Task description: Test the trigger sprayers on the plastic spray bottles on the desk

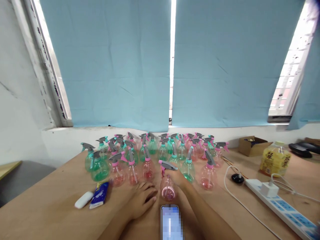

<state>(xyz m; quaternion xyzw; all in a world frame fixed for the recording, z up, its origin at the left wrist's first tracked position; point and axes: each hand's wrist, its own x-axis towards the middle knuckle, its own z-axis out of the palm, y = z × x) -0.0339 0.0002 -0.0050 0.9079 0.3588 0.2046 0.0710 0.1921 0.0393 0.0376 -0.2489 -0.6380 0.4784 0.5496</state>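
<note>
Backdrop: pale blue blinds (110, 63) fill the upper frame over a white sill, daylight showing at the gaps.
Bench: light wooden bench (50, 196) spans the lower frame.
Far left of bench: a small white case (83, 199) lies just beside a blue packet (99, 195), both flat on the wood.
Bottle cluster: many green and pink spray bottles (140, 156) stand packed together across the middle of the frame, trigger heads pointing different ways.
Left hand: the left hand (142, 199) rests flat on the bench, fingers loose, grasping nothing, just left of the pink bottle.
Held thing: a pink spray bottle (168, 186) stands at centre, in front of the cluster and apart from it.
Right hand: the right hand (178, 176) is wrapped around the bottle's neck below the grey trigger head.
Phone: a phone (170, 221) lies at the bottom centre, near the bottle's base.
Right of frame: a power strip (282, 206) with white cables, a cardboard box (252, 145) and a yellow jug (275, 160).
Risk: my judgement is that a sideways swing of the held bottle could topple its close-packed neighbours, and any leak could reach the phone or the power strip.
</note>
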